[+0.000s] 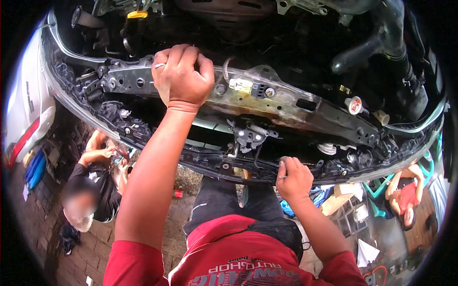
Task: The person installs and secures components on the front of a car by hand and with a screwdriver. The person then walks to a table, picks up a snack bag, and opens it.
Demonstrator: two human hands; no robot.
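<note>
My left hand [183, 78] is closed over the metal radiator support bar [291, 112], its fingertips hidden behind the far edge. A ring shows on one of its fingers. My right hand [295, 178] has its fingers curled on the black front bumper edge [205, 164], with something small and pale at one finger. Between the hands sits the hood latch [250, 137] with its spring. A pale connector [241, 86] is fixed on the bar to the right of my left hand.
The dark engine bay [281, 38] lies beyond the bar, with a black air duct [367, 52] at right. A yellow handle [137, 15] shows at top left. One person [88, 195] crouches at left; another person [405, 195] is at right. A white car [28, 100] stands at far left.
</note>
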